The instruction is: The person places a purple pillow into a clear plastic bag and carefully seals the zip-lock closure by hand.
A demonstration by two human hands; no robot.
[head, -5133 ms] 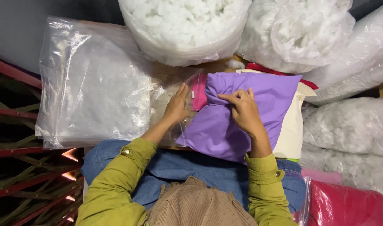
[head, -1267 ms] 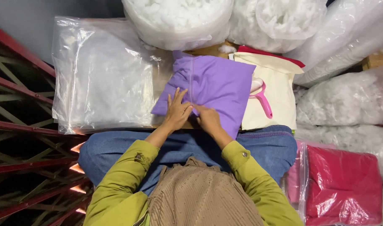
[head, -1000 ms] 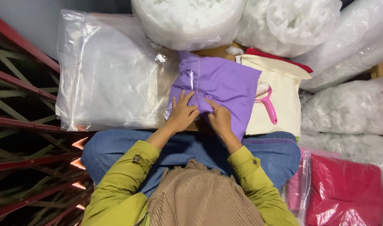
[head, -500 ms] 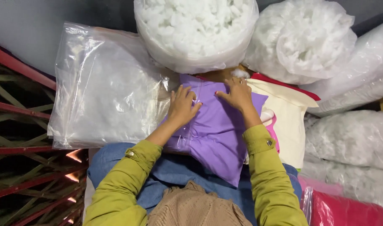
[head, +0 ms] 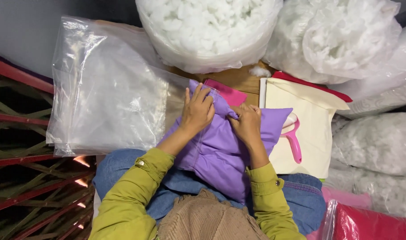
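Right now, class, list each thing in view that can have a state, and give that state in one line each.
Purple pillow: stuffed, bunched at its top, on the lap.
Left hand: pressing the pillow's top.
Right hand: pinching the bunched fabric.
Bag of white stuffing: open, full.
Cream cover: flat, unfilled.
Pink-handled tool: lying on the cream cover.

You have an open bag of white stuffing [head: 207, 31] at the top; left of it lie flat clear plastic bags [head: 105, 89]; right of it sits another stuffing bag [head: 336, 35]; below that, cream fabric [head: 312, 129] bearing a pink-handled tool [head: 294, 142].
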